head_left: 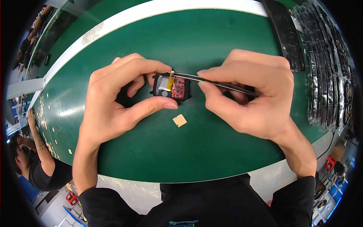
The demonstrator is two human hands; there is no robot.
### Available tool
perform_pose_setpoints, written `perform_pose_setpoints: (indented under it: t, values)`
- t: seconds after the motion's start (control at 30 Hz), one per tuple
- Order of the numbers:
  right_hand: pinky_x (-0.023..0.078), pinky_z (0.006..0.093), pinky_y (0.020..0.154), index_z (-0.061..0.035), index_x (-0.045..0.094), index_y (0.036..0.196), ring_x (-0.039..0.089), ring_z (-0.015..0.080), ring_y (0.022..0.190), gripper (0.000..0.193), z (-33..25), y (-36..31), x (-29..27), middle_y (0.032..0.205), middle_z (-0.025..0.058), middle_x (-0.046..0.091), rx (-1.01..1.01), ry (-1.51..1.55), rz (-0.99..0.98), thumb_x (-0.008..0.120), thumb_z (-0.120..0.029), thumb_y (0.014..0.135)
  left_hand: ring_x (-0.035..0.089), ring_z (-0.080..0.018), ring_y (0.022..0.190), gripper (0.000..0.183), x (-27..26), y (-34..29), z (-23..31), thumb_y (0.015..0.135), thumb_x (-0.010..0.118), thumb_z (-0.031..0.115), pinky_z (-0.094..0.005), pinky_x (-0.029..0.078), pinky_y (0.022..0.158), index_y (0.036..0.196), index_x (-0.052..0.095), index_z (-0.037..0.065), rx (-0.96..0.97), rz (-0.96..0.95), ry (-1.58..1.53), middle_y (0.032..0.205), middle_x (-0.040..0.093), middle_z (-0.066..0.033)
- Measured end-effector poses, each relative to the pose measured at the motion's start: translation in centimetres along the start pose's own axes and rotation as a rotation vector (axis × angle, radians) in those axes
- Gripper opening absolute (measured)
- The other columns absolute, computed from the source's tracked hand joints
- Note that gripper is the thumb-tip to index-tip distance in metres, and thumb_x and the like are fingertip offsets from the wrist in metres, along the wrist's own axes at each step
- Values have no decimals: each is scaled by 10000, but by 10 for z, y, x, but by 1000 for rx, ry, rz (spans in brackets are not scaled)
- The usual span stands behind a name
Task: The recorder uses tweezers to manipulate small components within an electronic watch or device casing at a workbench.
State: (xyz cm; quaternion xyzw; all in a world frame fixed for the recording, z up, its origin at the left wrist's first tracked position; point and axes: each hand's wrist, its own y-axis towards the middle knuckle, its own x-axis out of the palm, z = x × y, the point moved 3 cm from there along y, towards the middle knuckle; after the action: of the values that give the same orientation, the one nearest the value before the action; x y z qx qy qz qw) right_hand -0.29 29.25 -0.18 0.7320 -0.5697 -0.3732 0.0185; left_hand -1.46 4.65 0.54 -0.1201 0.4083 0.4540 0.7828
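My left hand (121, 94) grips a small black device housing (183, 99) between thumb and fingers, low over the green table. Inside the housing lie a red circuit board (178, 90), a silver battery pouch (163, 82) with yellow tape (170, 83), and a round grey part (164, 94). My right hand (249, 89) pinches dark metal tweezers (221, 84). Their tips reach the housing's top edge at the upper end of the yellow tape, close to my left index fingertip. Whether the tips clasp anything is too small to tell. A beige square pad (179, 120) lies just below the housing.
Stacked black trays in clear plastic (325, 72) stand at the table's right side, beside a long black object (284, 34). Small beige pieces (49, 130) are scattered at the far left. Another person (41, 166) sits at the left edge. A white strip (170, 10) borders the green table (211, 151).
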Motion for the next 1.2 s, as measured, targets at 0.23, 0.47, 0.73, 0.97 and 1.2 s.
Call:
perform_pose_setpoints:
  t: [0.23, 0.47, 0.73, 0.97, 1.2]
  values:
    - [309, 243, 461, -14, 842, 917, 472, 60, 464, 206, -1, 0, 1, 627, 20, 623, -84, -60, 22, 847, 59, 724, 453, -109, 667, 542, 0, 2, 1, 673, 996, 163, -269, 388, 653, 1143, 802, -23, -6, 1, -28, 906, 693, -46]
    - [307, 244, 456, -3, 846, 931, 482, 63, 475, 209, -2, 1, 3, 641, 24, 635, -126, -73, 20, 840, 87, 743, 456, -112, 669, 572, -1, 1, -4, 667, 1001, 207, -274, 386, 659, 1148, 801, -29, 0, 0, -26, 883, 673, -45]
    - [352, 249, 502, 17, 844, 933, 543, 74, 536, 154, -2, 1, -1, 655, 37, 663, 64, 91, -47, 830, 77, 792, 461, -117, 668, 672, -6, 1, -18, 692, 994, 385, -298, 394, 677, 1166, 799, -50, 44, -72, -175, 915, 694, -67]
    - [329, 244, 509, 24, 840, 921, 528, 50, 556, 123, -1, 2, -2, 653, 30, 657, 113, 135, -102, 820, 74, 810, 461, -121, 680, 664, -5, 3, -18, 715, 990, 397, -297, 389, 670, 1171, 799, -46, 92, -99, -181, 958, 721, -85]
    - [327, 252, 511, 22, 838, 908, 521, 58, 549, 120, 1, 1, 1, 649, 33, 654, 101, 105, -118, 817, 73, 802, 462, -124, 703, 635, -3, 3, -15, 729, 985, 392, -289, 357, 650, 1163, 804, -34, 98, -94, -134, 967, 727, -83]
